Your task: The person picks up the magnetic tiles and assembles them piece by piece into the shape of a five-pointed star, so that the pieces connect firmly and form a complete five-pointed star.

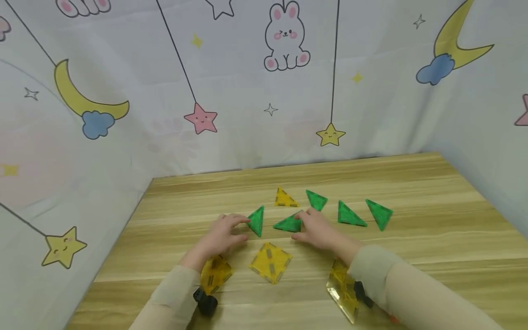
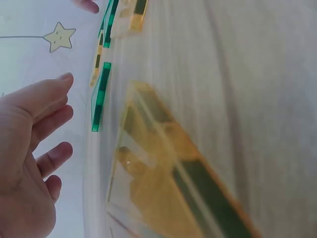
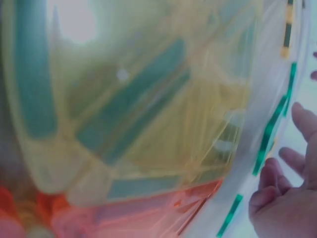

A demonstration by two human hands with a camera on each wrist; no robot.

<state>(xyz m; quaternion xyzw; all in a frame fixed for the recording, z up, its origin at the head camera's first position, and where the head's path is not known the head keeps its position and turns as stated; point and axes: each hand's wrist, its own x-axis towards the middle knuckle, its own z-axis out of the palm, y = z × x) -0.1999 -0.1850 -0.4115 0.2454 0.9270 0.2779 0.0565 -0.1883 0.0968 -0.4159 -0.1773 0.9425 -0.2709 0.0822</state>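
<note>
Seemingly at a pick-up step, with left hand (image 1: 224,234) relaxed, fingers apart, beside the leftmost green tile (image 1: 256,221), right hand (image 1: 321,230) over the second green tile (image 1: 287,224), impossible to tell whether pinching, both beyond the yellow square (image 1: 271,262), probably needing an edge grip next.

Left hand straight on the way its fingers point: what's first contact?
Most likely the leftmost green triangle, right at the left hand's fingertips in the head view. Height is unclear, so it might pass just over.
</note>
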